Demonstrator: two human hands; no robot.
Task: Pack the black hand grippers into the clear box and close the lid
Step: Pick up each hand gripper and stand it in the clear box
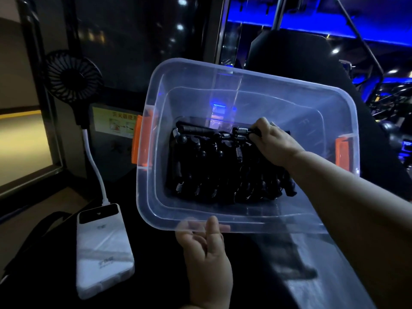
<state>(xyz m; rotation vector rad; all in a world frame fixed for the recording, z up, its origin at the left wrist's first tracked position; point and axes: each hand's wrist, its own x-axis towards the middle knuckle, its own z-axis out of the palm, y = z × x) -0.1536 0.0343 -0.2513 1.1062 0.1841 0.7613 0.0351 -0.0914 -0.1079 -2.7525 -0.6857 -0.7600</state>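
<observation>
- The clear box [200, 101] fills the middle of the view. It has no lid on and is tipped so that its open top faces the camera.
- The dark bench [156, 264] lies under the box and around it.
- The black grippers [214, 166] lie in a heap on the bottom of the box, close together, with their metal springs showing.
- The right hand [274, 139] reaches into the box from the right. Its fingers are curled around one gripper [243, 131] at the far side of the heap, touching the others.
- A white power bank [102, 250] lies on the bench left of the box.
- A black fan [71, 76] stands behind the power bank, on a white bent neck that goes down to it.
- The left hand [207, 248] grips the near rim of the box, thumb on top and fingers under the plastic.
- An orange latch [139, 141] sits on the left end of the box, and a second latch [342, 152] on the right end.
</observation>
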